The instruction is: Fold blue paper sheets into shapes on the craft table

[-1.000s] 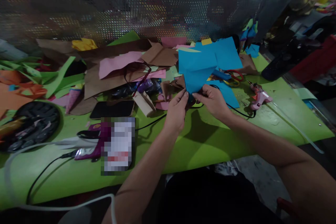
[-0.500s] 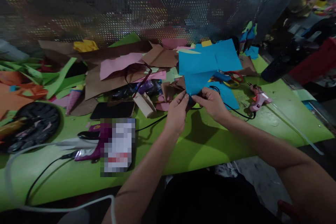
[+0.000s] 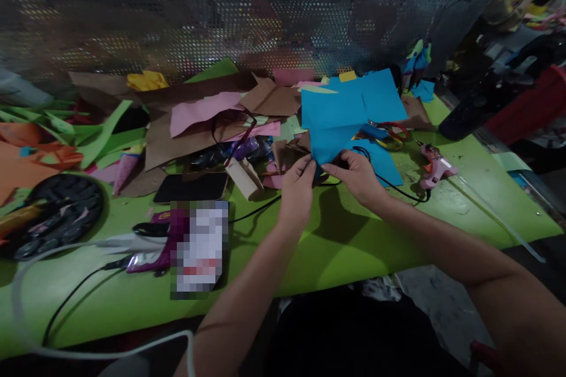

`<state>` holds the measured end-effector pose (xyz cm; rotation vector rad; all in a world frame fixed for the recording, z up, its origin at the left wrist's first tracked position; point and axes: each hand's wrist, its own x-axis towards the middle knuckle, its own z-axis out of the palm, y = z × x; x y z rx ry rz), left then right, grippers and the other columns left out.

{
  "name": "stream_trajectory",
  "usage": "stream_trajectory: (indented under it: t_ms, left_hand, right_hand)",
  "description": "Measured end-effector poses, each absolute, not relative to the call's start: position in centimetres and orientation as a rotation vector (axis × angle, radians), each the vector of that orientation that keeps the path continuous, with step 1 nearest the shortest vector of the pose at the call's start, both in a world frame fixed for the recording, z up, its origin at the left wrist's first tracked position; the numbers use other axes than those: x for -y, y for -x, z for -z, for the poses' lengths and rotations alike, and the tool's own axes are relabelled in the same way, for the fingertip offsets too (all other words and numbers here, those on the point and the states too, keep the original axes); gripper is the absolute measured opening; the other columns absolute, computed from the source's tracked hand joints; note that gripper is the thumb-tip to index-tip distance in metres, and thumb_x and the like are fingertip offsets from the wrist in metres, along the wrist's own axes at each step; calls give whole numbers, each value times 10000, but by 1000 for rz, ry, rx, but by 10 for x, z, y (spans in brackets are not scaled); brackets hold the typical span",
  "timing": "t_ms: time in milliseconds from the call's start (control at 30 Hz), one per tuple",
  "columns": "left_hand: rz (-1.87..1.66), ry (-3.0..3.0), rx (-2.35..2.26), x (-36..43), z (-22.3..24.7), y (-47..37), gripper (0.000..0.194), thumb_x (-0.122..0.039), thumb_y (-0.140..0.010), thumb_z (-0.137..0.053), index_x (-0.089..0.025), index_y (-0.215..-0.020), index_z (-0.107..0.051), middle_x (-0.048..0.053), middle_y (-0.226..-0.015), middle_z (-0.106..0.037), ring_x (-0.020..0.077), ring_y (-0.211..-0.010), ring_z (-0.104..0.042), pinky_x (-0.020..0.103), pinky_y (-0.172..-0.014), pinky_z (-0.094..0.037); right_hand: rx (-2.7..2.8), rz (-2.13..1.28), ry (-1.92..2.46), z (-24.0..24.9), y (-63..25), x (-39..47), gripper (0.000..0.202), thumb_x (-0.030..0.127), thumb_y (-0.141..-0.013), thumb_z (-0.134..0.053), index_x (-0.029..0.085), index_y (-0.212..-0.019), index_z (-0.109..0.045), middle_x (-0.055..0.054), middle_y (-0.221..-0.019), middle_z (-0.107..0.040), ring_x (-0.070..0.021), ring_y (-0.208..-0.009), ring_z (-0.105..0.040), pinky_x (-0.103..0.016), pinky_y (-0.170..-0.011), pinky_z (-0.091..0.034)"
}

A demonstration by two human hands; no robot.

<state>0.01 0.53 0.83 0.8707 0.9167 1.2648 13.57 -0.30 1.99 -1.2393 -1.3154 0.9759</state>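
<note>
Both hands pinch the lower end of a blue paper piece (image 3: 329,141) above the green table. My left hand (image 3: 298,188) has its thumb and fingers closed on the paper's lower left edge. Just to the right, my right hand (image 3: 360,177) grips the lower right edge between thumb and fingers. The paper narrows toward the fingertips, and its upper part overlaps larger blue sheets (image 3: 384,94) behind it. Red-handled scissors (image 3: 395,129) lie right of the paper, and a pink glue gun (image 3: 437,169) rests farther right.
Brown paper (image 3: 172,141), pink paper (image 3: 201,112) and green strips (image 3: 104,132) cover the back left of the table (image 3: 354,253). A black phone (image 3: 191,187), a purple device (image 3: 165,247) and a round black tray (image 3: 66,212) lie left. A perforated metal panel (image 3: 198,17) stands behind.
The fingertips have parted slightly at the blue paper's lower end, while both hands keep hold of it. The view has shifted a little.
</note>
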Motion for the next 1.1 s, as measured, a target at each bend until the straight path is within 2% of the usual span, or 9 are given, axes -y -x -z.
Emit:
stream_trajectory:
  t_ms: [100, 233, 433, 600, 800, 867, 933, 1033, 1100]
  left_hand:
    - [-1296, -893, -958, -6, -9, 2, 190, -316, -814, -712, -194, -957, -740, 29, -948, -754, 176, -946, -686, 350, -940, -544]
    - [-1333, -859, -975, -6, -13, 2, 162, -312, -823, -702, -210, -945, -737, 25, -961, -742, 171, -907, -687, 345, -882, -584]
    - [-1345, -906, -997, -4, -16, 0, 135, -295, -834, -691, -216, -933, -738, 18, -931, -720, 169, -894, -678, 351, -880, -582]
    - [-1311, -1063, -1030, 2, -19, 1, 164, -314, -858, -672, -230, -972, -755, 27, -953, -726, 188, -894, -654, 317, -840, -549]
    - [-1274, -1295, -1075, -1, -20, 5, 171, -236, -889, -605, -219, -945, -766, 31, -917, -735, 182, -882, -631, 293, -857, -481]
    - [-1263, -1277, -1035, -2, -20, 6, 159, -273, -905, -608, -219, -924, -756, 24, -862, -716, 168, -827, -621, 271, -790, -481]
    - [-1226, -1240, -1009, -2, -20, 6, 181, -363, -917, -620, -222, -894, -731, 4, -742, -656, 143, -684, -584, 253, -654, -466]
    - [-1158, -1210, -984, -1, -19, 6, 274, -469, -900, -643, -221, -784, -651, -38, -590, -500, 103, -497, -466, 239, -474, -370]
    - [-1171, -1149, -967, -2, -19, 5, 317, -481, -876, -673, -213, -729, -592, -52, -581, -440, 82, -473, -420, 221, -433, -324]
  right_hand:
    - [1280, -1019, 1229, -19, -138, 2, 374, 511, -716, -784, 204, -702, -572, 17, -682, -564, -147, -664, -491, -304, -623, -399]
    - [1175, -1141, 1155, -20, -140, 1, 404, 481, -688, -835, 213, -823, -563, 31, -751, -568, -131, -668, -501, -288, -597, -407]
    - [1093, -1231, 1136, -27, -134, 1, 454, 510, -634, -857, 218, -825, -565, 34, -759, -561, -124, -642, -481, -293, -590, -394]
    - [1021, -1120, 1178, -22, -135, 0, 431, 519, -638, -845, 215, -714, -550, 36, -649, -547, -117, -576, -447, -300, -578, -395]
    - [981, -1144, 1155, -20, -139, -5, 395, 491, -587, -880, 198, -656, -624, 0, -620, -621, -148, -570, -556, -330, -611, -459]
    - [973, -1147, 1163, -21, -139, -5, 382, 472, -563, -896, 194, -662, -652, -13, -635, -649, -156, -581, -575, -334, -617, -471]
    - [969, -1158, 1158, -21, -139, -5, 377, 460, -552, -902, 193, -667, -663, -16, -650, -662, -156, -588, -575, -334, -615, -476]
    - [1020, -1215, 1104, -22, -138, -4, 364, 464, -582, -891, 194, -697, -676, -18, -688, -677, -160, -615, -587, -339, -631, -494]
    - [1051, -1260, 1084, -23, -137, -2, 358, 467, -602, -883, 197, -735, -690, -18, -724, -694, -159, -624, -598, -339, -643, -507]
